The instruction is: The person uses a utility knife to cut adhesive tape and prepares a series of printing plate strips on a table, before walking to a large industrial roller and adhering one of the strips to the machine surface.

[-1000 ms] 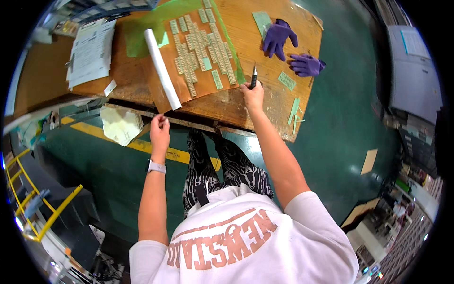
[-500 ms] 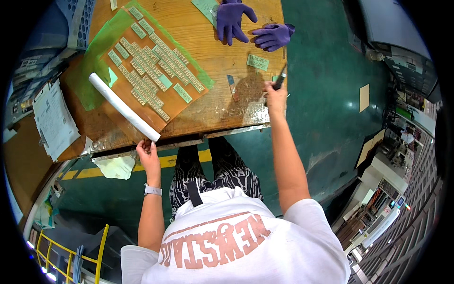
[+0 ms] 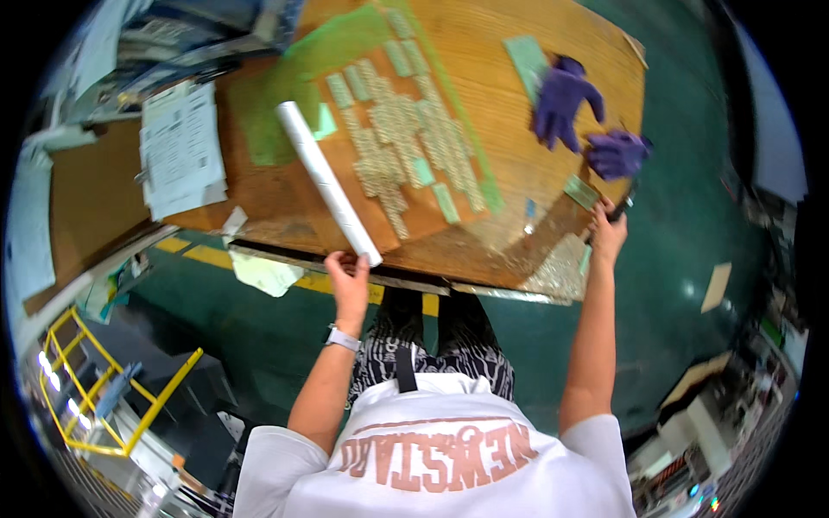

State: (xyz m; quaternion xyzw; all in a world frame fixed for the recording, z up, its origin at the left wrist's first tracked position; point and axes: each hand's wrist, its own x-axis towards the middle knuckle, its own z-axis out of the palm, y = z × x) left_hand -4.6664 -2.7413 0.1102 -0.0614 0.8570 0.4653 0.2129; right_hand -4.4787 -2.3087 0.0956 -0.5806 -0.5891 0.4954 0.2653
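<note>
My left hand (image 3: 349, 283) is at the table's front edge, its thumb and fingers closed at the near end of a white roll (image 3: 328, 186). The roll lies slantwise over the left side of an orange-brown sheet (image 3: 432, 229). Rows of small green and beige raised-letter plates (image 3: 401, 129) cover that sheet, blurred by motion. A green film (image 3: 289, 116) shows along its far and left edges. My right hand (image 3: 609, 237) is closed around a slim black tool (image 3: 618, 211), kind unclear. Its fingertips reach the corner of a small green plate (image 3: 581, 192); whether they grip it is hidden.
Two purple gloves (image 3: 566, 104) lie at the table's right side, beside a pale green strip (image 3: 524, 62). A small blue-tipped piece (image 3: 530, 211) is nearer the middle. Clipped papers (image 3: 183, 151) lie at the left. A yellow rail (image 3: 164, 397) stands at lower left.
The view has shifted, so the table appears farther right. My right hand has moved to the small green plate, the black tool still in it. My left hand stays at the roll's end.
</note>
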